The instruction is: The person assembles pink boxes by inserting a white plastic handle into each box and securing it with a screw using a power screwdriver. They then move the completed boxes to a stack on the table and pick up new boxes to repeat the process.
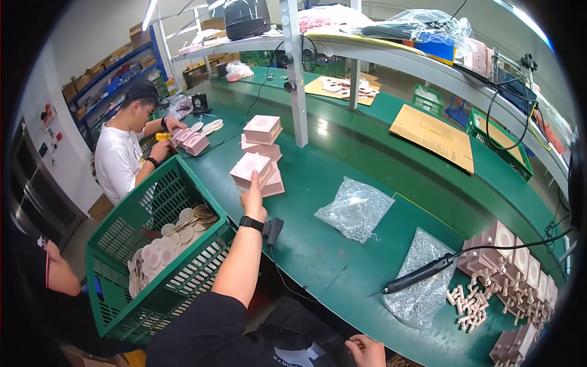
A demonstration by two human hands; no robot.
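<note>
My left hand (252, 200) reaches forward over the green table. It is closed on a pink box (252, 166), its thumb pressed against the near side; the fingers underneath are hidden. This box sits at the top of a small stack, overlapping another pink box (273, 183). Just behind stand more pink boxes (263, 129), one upon another. A black band with a corded black clip (273, 231) is round my left wrist. Down at the lower edge, my right hand (365, 352) rests near my lap, fingers loosely curled in, with nothing seen in it.
Left of my arm, a green crate (104, 287) holds round pink discs (162, 254). A corded electric screwdriver (422, 274) hangs at right above a bag of screws (416, 306); another bag (356, 208) lies mid-table. Pink parts (520, 269) crowd the right. A co-worker (122, 144) sits far left.
</note>
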